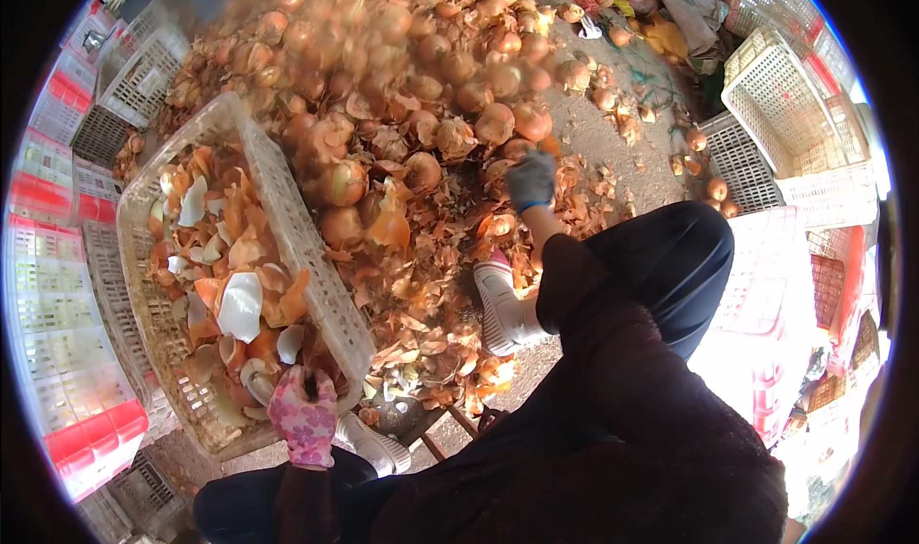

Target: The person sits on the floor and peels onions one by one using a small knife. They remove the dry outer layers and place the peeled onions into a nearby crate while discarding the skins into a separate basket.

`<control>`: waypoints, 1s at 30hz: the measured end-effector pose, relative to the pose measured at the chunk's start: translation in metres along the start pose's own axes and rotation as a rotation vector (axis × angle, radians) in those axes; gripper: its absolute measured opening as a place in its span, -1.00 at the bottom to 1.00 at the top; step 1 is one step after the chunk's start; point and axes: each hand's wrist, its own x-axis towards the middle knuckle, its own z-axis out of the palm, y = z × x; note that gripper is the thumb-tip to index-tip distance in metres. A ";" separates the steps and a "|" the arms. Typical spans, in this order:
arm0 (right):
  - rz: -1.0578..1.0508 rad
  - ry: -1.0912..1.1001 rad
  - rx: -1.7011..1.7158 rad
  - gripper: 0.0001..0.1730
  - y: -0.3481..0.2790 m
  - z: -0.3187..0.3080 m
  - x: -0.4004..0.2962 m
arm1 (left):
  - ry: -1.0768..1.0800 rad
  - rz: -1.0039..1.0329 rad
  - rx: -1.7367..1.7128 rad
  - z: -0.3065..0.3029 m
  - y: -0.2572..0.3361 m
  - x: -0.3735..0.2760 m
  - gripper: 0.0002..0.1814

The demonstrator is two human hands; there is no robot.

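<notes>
My left hand, in a pink flowered glove, is at the near end of a dirty white plastic crate that holds onion skins and peeled layers. Its fingers are curled; what lies between them cannot be made out. My right hand, in a grey glove with a blue cuff, reaches to the near right edge of a big heap of brown onions. An onion lies just beyond it. The fingers point away, so their hold is hidden.
Loose skins cover the ground between my shoes. Stacked crates stand along the left. More crates stand at the right, with sacks beyond. A few onions lie by the right crates.
</notes>
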 end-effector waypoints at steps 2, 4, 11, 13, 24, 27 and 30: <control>0.302 -0.430 -0.029 -0.68 0.028 -0.006 0.025 | 0.078 0.053 0.010 -0.001 0.001 -0.002 -0.77; 0.167 -0.664 -0.279 -0.60 0.083 0.011 0.021 | 0.049 0.040 0.026 -0.004 0.008 -0.001 -0.76; 0.281 -0.736 0.360 -0.59 0.204 0.094 -0.042 | -0.019 -0.010 0.002 -0.005 0.009 0.000 -0.79; -0.025 -0.756 0.662 -0.72 0.171 0.102 -0.045 | 0.032 -0.017 0.064 -0.009 0.008 -0.004 -0.79; -0.629 -0.760 0.926 -0.70 0.041 0.136 -0.065 | 0.024 -0.029 0.103 -0.007 0.007 -0.003 -0.75; -0.561 -0.846 0.984 -0.75 0.050 0.122 -0.048 | 0.037 0.024 0.099 -0.003 0.012 -0.001 -0.76; -0.649 -0.722 0.521 -0.83 0.067 0.102 -0.034 | 0.034 0.035 0.096 0.000 0.013 0.002 -0.77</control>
